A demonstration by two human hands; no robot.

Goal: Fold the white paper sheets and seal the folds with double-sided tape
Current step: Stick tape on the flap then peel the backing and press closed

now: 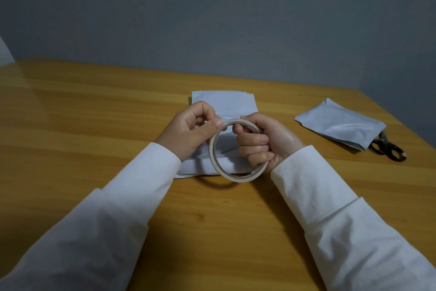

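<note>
A thin white ring of double-sided tape [219, 168] is held upright above a folded white paper sheet [226, 104] lying on the wooden table [94, 113]. My right hand [262, 142] grips the ring, with its fingers curled through the hole. My left hand [191, 127] pinches the roll's top left edge between thumb and forefinger. Both hands hide the middle of the sheet. A second folded white sheet [342, 123] lies to the right.
Black-handled scissors [389, 149] lie at the right, partly under the second sheet and close to the table's right edge. A grey wall stands behind the table. White sleeves cover both forearms.
</note>
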